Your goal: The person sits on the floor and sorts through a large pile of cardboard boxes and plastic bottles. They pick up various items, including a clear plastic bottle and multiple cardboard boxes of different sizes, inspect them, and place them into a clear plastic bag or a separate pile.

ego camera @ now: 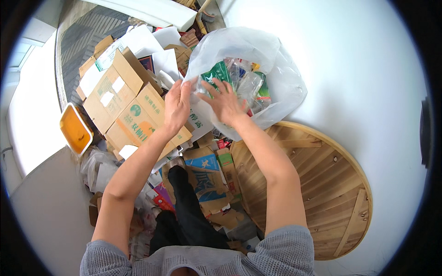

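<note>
A large translucent plastic bag (290, 82) stands with its mouth toward me, against the white wall. Inside lie a green printed packet (217, 70), a crumpled clear plastic bottle (249, 84) and other plastic packaging. My left hand (178, 105) pinches the bag's left rim between thumb and fingers. Over the mouth of the bag is my right hand (222, 101), fingers spread, just in front of the green packet; I cannot tell whether the fingertips touch it. Nothing is visibly held in that hand.
Flattened cardboard boxes (110, 89) are heaped at the left. A round wooden lid (304, 183) leans at the right. An orange tray with a white rim (90, 139) sits at the far left. A blue-printed carton (207, 176) lies by my foot, among loose packaging.
</note>
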### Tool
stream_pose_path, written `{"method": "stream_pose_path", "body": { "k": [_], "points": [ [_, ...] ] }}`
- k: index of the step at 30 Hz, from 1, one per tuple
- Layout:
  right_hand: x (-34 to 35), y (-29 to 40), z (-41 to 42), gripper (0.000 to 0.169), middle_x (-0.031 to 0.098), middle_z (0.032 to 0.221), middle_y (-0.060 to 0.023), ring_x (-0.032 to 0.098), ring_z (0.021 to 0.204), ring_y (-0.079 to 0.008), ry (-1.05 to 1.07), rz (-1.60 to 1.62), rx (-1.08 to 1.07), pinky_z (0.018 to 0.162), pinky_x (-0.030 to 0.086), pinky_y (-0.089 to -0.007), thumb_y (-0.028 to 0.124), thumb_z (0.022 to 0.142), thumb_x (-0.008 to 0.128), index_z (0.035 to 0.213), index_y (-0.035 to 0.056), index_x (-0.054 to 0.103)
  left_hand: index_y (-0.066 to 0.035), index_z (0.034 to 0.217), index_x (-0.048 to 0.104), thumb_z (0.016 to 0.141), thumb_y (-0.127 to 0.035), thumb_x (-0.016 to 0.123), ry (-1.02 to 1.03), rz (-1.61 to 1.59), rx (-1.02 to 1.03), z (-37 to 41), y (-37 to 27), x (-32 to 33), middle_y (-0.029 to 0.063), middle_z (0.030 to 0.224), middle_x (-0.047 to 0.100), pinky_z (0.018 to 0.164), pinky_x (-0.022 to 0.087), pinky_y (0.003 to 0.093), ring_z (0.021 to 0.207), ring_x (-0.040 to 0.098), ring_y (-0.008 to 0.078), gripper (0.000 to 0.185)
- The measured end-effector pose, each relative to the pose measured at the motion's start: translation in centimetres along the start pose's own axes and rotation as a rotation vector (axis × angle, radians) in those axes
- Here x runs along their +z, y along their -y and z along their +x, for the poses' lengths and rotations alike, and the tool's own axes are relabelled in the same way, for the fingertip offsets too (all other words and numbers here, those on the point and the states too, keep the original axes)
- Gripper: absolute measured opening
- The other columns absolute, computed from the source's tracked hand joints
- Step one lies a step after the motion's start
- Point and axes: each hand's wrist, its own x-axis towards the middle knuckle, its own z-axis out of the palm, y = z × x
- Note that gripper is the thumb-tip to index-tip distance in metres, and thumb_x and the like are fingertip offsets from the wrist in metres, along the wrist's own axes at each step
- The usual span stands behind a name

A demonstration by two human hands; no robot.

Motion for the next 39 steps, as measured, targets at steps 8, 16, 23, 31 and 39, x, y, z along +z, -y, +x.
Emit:
{"method": "stream_pose_path", "body": {
  "k": [8,16,23,31,39],
  "points": [
    [2.0,-15.9,-4.3,0.044,0.030,0.151,-0.0039,0.024,0.140,-0.0305,0.246,-0.236,0.821,0.109,0.026,-0.0568,0.033,0.087,0.060,0.128,0.0183,0.056,0.000,0.126,0.055,0.100,-0.023,0.043,0.079,-0.382,-0.190,2.2,-2.4,1.9,0.0124,0.102,0.059,0.083,0.047,0.0307,0.089,0.060,0.0209,0.037],
    [1.2,-8.7,-7.2,0.030,0.056,0.118,-0.0141,0.048,0.116,-0.0314,-0.509,0.260,0.647,0.097,0.039,-0.0419,0.010,0.088,0.057,0.117,0.0044,0.057,-0.005,0.144,0.033,0.094,-0.018,0.058,0.124,-0.131,0.060,1.4,-1.4,0.8,0.0144,0.130,0.047,0.090,0.048,0.0338,0.103,0.057,0.0208,0.057],
    [2.0,16.8,-16.4,0.025,0.053,0.119,-0.0171,0.050,0.112,-0.0334,-0.275,0.524,0.448,0.096,0.039,-0.0432,0.005,0.092,0.050,0.115,-0.0023,0.055,-0.007,0.138,0.041,0.092,-0.015,0.057,-0.170,-0.069,-0.233,-17.8,6.7,-8.3,0.0123,0.114,0.054,0.086,0.049,0.0332,0.101,0.057,0.0201,0.049],
    [7.4,30.7,-21.6,0.025,0.052,0.117,-0.0118,0.054,0.101,-0.0224,0.067,0.883,0.597,0.086,0.045,-0.0336,0.001,0.091,0.048,0.115,-0.0007,0.055,-0.003,0.117,0.059,0.076,-0.008,0.058,-0.630,0.471,-1.010,-54.3,26.6,-24.4,0.0224,0.103,0.061,0.082,0.048,0.0432,0.090,0.059,0.0374,0.041],
    [9.4,42.4,-21.1,0.017,0.057,0.102,-0.0115,0.058,0.087,-0.0222,0.188,0.966,0.328,0.074,0.048,-0.0310,-0.001,0.090,0.049,0.104,-0.0020,0.059,-0.012,0.140,0.035,0.070,-0.011,0.077,-0.369,1.346,-0.750,-62.9,22.6,-40.7,0.0149,0.133,0.042,0.108,0.030,0.0474,0.127,0.039,0.0329,0.082]
  ]
}}
